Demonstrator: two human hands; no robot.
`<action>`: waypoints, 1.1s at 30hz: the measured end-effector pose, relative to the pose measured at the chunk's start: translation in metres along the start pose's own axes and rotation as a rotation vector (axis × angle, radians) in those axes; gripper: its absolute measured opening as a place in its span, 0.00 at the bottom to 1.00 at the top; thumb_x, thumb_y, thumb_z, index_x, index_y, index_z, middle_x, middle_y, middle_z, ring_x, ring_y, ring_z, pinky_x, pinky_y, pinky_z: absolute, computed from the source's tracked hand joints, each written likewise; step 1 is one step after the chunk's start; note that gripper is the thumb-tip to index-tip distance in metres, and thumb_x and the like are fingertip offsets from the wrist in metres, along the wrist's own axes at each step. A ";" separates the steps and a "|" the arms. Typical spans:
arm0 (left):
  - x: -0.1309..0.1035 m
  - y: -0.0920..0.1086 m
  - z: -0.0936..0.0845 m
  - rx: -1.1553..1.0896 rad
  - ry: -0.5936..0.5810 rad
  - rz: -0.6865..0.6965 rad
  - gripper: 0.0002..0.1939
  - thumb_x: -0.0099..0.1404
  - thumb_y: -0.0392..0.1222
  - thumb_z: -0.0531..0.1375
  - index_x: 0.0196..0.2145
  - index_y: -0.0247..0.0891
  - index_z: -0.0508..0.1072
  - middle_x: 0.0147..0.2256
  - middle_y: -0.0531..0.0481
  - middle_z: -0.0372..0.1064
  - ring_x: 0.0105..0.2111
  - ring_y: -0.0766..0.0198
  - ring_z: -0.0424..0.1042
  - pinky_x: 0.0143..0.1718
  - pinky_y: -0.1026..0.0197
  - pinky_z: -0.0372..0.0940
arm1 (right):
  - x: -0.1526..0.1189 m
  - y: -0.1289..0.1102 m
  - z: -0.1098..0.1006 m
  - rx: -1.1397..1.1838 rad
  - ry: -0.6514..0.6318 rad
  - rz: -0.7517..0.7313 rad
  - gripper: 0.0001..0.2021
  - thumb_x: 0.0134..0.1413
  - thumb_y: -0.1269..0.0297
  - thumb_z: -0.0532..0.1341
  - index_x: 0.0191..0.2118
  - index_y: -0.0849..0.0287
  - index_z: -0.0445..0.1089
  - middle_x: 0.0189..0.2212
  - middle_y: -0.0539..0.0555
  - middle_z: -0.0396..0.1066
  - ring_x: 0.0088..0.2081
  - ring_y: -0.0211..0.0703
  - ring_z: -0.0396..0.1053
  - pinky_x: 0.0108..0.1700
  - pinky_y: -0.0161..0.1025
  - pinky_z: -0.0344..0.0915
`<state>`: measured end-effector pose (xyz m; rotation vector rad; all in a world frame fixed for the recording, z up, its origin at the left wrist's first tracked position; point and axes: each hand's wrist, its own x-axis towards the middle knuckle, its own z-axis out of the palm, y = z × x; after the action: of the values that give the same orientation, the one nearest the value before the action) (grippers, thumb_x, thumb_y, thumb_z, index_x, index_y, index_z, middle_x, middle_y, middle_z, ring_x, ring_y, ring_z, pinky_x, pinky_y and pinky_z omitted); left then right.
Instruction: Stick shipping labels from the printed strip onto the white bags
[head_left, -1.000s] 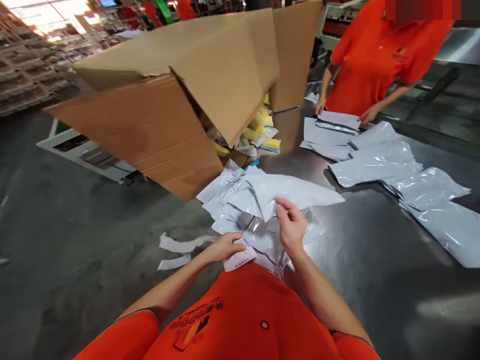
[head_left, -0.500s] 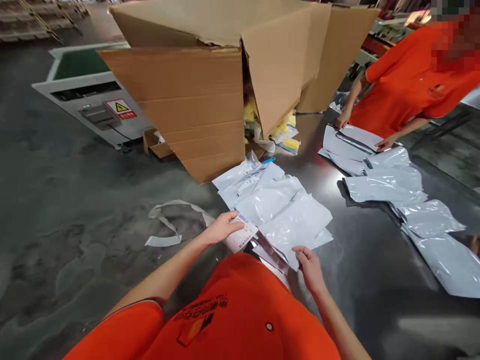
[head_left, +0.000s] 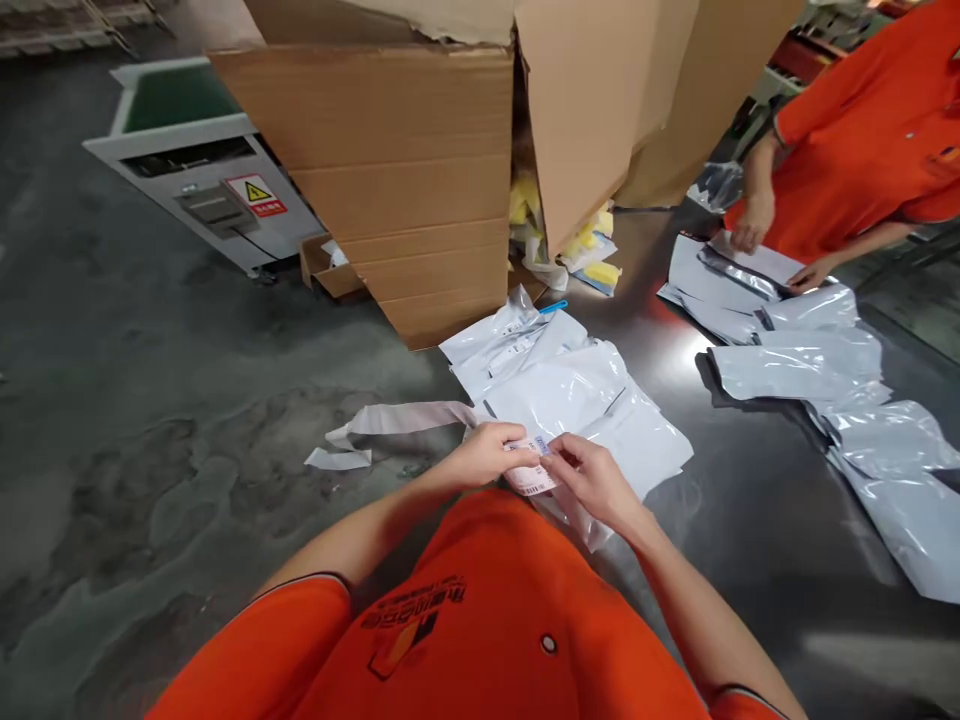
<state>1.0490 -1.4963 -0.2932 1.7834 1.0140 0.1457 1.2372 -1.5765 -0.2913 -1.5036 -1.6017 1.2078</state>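
My left hand [head_left: 489,452] pinches the left side of a printed shipping label [head_left: 534,482] close to my body. From that hand a long pale strip of label backing [head_left: 412,417] trails off to the left. My right hand [head_left: 592,478] has its thumb and fingertips closed on the label's upper right corner, almost touching the left fingertips. Below the hands hangs a clear plastic edge [head_left: 581,522], partly hidden by the right hand. Just beyond lies an overlapping pile of white poly mailers [head_left: 559,385], some with labels on them.
A large cardboard box [head_left: 420,190] stands ahead, with yellow packets [head_left: 600,272] showing at its opening. At right, a co-worker's hands [head_left: 754,222] handle another row of white mailers [head_left: 799,365] on the metal table [head_left: 720,500]. A grey machine [head_left: 202,200] stands at left.
My right hand has left the edge of a mailer and come up to the label in my left hand. The label strip stretches straighter. The co-worker's hand has lifted a little.
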 end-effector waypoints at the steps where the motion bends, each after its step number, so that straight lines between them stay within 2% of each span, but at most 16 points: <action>1: -0.001 -0.005 -0.001 -0.004 -0.014 -0.037 0.21 0.55 0.54 0.62 0.20 0.37 0.59 0.21 0.58 0.50 0.26 0.69 0.53 0.25 0.66 0.46 | 0.000 0.002 0.002 -0.025 0.012 -0.018 0.14 0.62 0.54 0.55 0.34 0.58 0.70 0.26 0.49 0.67 0.29 0.38 0.63 0.32 0.35 0.58; 3: -0.004 -0.018 -0.006 -0.041 -0.064 -0.115 0.17 0.51 0.52 0.66 0.25 0.36 0.66 0.24 0.57 0.60 0.28 0.67 0.60 0.26 0.67 0.51 | 0.001 0.012 -0.002 -0.060 0.092 -0.043 0.13 0.63 0.56 0.54 0.33 0.58 0.69 0.28 0.50 0.67 0.30 0.39 0.63 0.34 0.35 0.58; 5: -0.009 -0.034 -0.017 -0.088 -0.120 -0.160 0.17 0.48 0.47 0.67 0.33 0.35 0.72 0.31 0.54 0.69 0.32 0.63 0.66 0.30 0.67 0.57 | 0.009 0.029 -0.015 -0.093 0.252 -0.014 0.12 0.62 0.57 0.54 0.33 0.57 0.69 0.29 0.50 0.68 0.31 0.40 0.64 0.36 0.36 0.59; 8: -0.014 -0.060 -0.048 -0.102 -0.158 -0.237 0.18 0.49 0.45 0.66 0.38 0.35 0.77 0.36 0.51 0.75 0.37 0.58 0.71 0.35 0.66 0.62 | 0.041 0.062 -0.037 -0.206 0.469 0.112 0.11 0.58 0.55 0.57 0.35 0.58 0.68 0.28 0.51 0.68 0.30 0.41 0.63 0.36 0.37 0.59; 10: -0.017 -0.076 -0.074 -0.066 -0.114 -0.335 0.18 0.50 0.46 0.65 0.38 0.34 0.79 0.35 0.50 0.77 0.36 0.57 0.72 0.33 0.65 0.62 | 0.068 0.082 -0.043 -0.341 0.480 0.184 0.13 0.57 0.55 0.59 0.40 0.60 0.69 0.33 0.53 0.69 0.33 0.43 0.65 0.37 0.38 0.59; 12: -0.021 -0.088 -0.099 -0.045 -0.033 -0.426 0.19 0.49 0.48 0.66 0.37 0.33 0.80 0.32 0.49 0.77 0.33 0.56 0.73 0.31 0.65 0.63 | 0.090 0.094 -0.042 -0.529 0.402 0.264 0.20 0.57 0.52 0.61 0.48 0.61 0.68 0.40 0.59 0.70 0.40 0.49 0.67 0.41 0.41 0.60; 14: -0.028 -0.097 -0.117 -0.070 0.031 -0.463 0.20 0.49 0.50 0.67 0.35 0.32 0.81 0.32 0.47 0.78 0.33 0.56 0.73 0.30 0.64 0.63 | 0.102 0.095 -0.037 -0.732 0.340 0.373 0.28 0.56 0.48 0.61 0.58 0.60 0.64 0.44 0.64 0.70 0.46 0.56 0.67 0.45 0.46 0.60; 16: -0.037 -0.099 -0.125 -0.125 0.042 -0.462 0.21 0.50 0.51 0.67 0.36 0.32 0.81 0.33 0.46 0.79 0.33 0.56 0.74 0.32 0.64 0.65 | 0.102 0.090 -0.027 -0.875 0.370 0.432 0.37 0.56 0.45 0.61 0.65 0.59 0.56 0.46 0.68 0.69 0.48 0.63 0.66 0.47 0.52 0.60; 17: -0.041 -0.096 -0.126 -0.156 0.034 -0.454 0.21 0.51 0.52 0.67 0.37 0.33 0.81 0.35 0.46 0.79 0.34 0.55 0.74 0.33 0.63 0.66 | 0.100 0.085 -0.020 -0.903 0.402 0.402 0.40 0.57 0.45 0.61 0.68 0.60 0.51 0.48 0.70 0.68 0.50 0.64 0.65 0.48 0.54 0.59; 19: -0.044 -0.085 -0.121 -0.189 0.006 -0.430 0.22 0.54 0.54 0.65 0.40 0.34 0.82 0.37 0.46 0.79 0.36 0.55 0.75 0.35 0.63 0.67 | 0.094 0.077 -0.001 -0.895 0.403 0.244 0.41 0.60 0.46 0.57 0.70 0.66 0.45 0.54 0.74 0.64 0.56 0.65 0.60 0.53 0.56 0.58; 21: -0.041 -0.067 -0.111 -0.177 -0.036 -0.379 0.22 0.57 0.54 0.63 0.42 0.36 0.82 0.40 0.48 0.79 0.39 0.54 0.75 0.38 0.62 0.67 | 0.093 0.072 0.021 -0.853 0.286 0.123 0.39 0.62 0.46 0.55 0.69 0.70 0.47 0.61 0.75 0.57 0.62 0.67 0.54 0.58 0.58 0.53; 24: -0.030 -0.040 -0.093 -0.160 -0.122 -0.252 0.19 0.60 0.53 0.61 0.42 0.40 0.83 0.41 0.50 0.79 0.44 0.54 0.74 0.44 0.64 0.66 | 0.098 0.070 0.038 -0.734 0.084 0.135 0.34 0.60 0.49 0.57 0.65 0.67 0.57 0.64 0.73 0.54 0.65 0.72 0.49 0.61 0.65 0.47; 26: -0.024 -0.030 -0.082 -0.175 -0.140 -0.201 0.17 0.61 0.51 0.60 0.41 0.41 0.83 0.42 0.50 0.79 0.46 0.55 0.74 0.46 0.65 0.65 | 0.099 0.065 0.027 -0.518 0.111 0.113 0.28 0.63 0.51 0.54 0.62 0.65 0.62 0.62 0.70 0.59 0.64 0.67 0.54 0.62 0.62 0.50; 29: -0.022 -0.029 -0.070 -0.173 -0.124 -0.188 0.18 0.62 0.51 0.59 0.43 0.42 0.82 0.45 0.51 0.78 0.46 0.55 0.74 0.47 0.64 0.64 | 0.089 0.044 -0.006 -0.038 0.229 -0.038 0.26 0.66 0.50 0.46 0.61 0.59 0.63 0.58 0.63 0.65 0.58 0.51 0.63 0.57 0.48 0.61; 31: -0.022 -0.031 -0.066 -0.172 -0.143 -0.179 0.19 0.63 0.51 0.58 0.45 0.40 0.82 0.47 0.50 0.77 0.48 0.54 0.73 0.48 0.63 0.64 | 0.076 0.026 -0.022 0.135 0.172 -0.099 0.25 0.62 0.48 0.53 0.58 0.57 0.64 0.52 0.58 0.69 0.50 0.46 0.68 0.50 0.43 0.66; 33: -0.023 -0.028 -0.064 -0.152 -0.161 -0.176 0.21 0.63 0.51 0.58 0.49 0.38 0.79 0.48 0.49 0.76 0.48 0.53 0.72 0.49 0.62 0.64 | 0.064 0.009 -0.023 0.157 0.113 -0.076 0.18 0.55 0.51 0.61 0.47 0.57 0.69 0.40 0.52 0.72 0.40 0.43 0.68 0.42 0.38 0.65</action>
<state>0.9842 -1.4633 -0.2786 1.5344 1.0106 -0.0301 1.2519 -1.5103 -0.2998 -1.3742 -1.4423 1.1576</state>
